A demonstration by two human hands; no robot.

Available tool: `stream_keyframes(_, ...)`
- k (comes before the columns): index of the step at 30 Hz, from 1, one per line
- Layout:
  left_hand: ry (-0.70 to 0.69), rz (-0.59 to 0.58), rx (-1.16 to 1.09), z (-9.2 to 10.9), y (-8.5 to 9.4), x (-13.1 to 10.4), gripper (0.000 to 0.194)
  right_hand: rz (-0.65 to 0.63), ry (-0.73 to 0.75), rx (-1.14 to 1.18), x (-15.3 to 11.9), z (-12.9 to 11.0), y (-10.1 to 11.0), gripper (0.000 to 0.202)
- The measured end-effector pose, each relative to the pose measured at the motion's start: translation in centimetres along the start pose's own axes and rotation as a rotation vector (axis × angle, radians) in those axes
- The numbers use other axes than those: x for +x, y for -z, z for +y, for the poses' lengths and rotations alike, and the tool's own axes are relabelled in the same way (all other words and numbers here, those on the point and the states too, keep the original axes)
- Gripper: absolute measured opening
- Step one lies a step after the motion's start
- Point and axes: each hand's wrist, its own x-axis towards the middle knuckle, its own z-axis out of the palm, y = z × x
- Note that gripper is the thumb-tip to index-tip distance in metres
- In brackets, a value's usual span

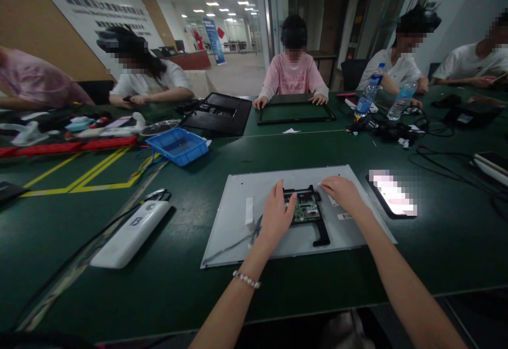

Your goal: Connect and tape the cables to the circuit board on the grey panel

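A silvery display panel (230,195) lies flat on the green table in front of me. On its middle rests a black plastic bracket (322,231) with a green circuit board (305,211) inside. My left hand (273,214) is at the bracket's left side, thumb and fingers apart, the thumb over the board's edge. Beside the bracket's upper right corner, my right hand (341,193) has its fingertips pressed together; what they pinch, if anything, is hidden. A grey cable (232,246) runs across the panel from under my left hand to the lower left corner.
A white power bank (130,232) with a cable lies left, a lit phone (392,195) right. Beyond are a blue tray (178,145), a black cover (216,113) and bottles (369,92). Across the table, a person in pink (293,71) touches a black frame (296,121).
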Motion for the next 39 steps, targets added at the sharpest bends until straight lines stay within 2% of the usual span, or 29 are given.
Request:
stream_keyframes(8,-0.018,-0.031,0.074,-0.5,-0.4,-0.1,0.058,0.082,-0.07,0.017,-0.6,0.1,-0.1,0.022)
stream_keyframes(14,0.0,-0.057,0.09,-0.5,-0.4,-0.1,0.058,0.091,-0.077,-0.02,-0.5,0.1,0.1,0.024)
stream_keyframes(20,-0.003,-0.044,0.088,-0.2,-0.5,-0.2,0.058,-0.005,-0.023,-0.015,-0.7,-0.4,0.5,0.023)
stream_keyframes(25,-0.026,-0.061,0.069,-0.7,0.2,0.1,0.061,0.017,-0.041,0.019,-0.8,-0.5,0.3,0.021)
stream_keyframes(27,-0.045,-0.107,0.052,-1.3,0.9,0.3,0.066,0.02,-0.058,0.032,-0.7,-0.4,0.2,0.021)
stream_keyframes(32,-0.145,-0.322,-0.028,-3.1,2.8,0.8,0.087,0.051,-0.098,0.071,-0.6,-0.2,-0.1,0.022)
stream_keyframes(36,-0.155,-0.369,-0.055,-3.4,3.3,0.8,0.094,0.126,-0.108,0.114,-0.2,-0.7,0.0,0.024)
stream_keyframes(39,-0.142,-0.364,-0.043,-3.2,3.1,0.7,0.096,0.123,-0.069,0.116,0.6,-2.0,0.3,0.025)
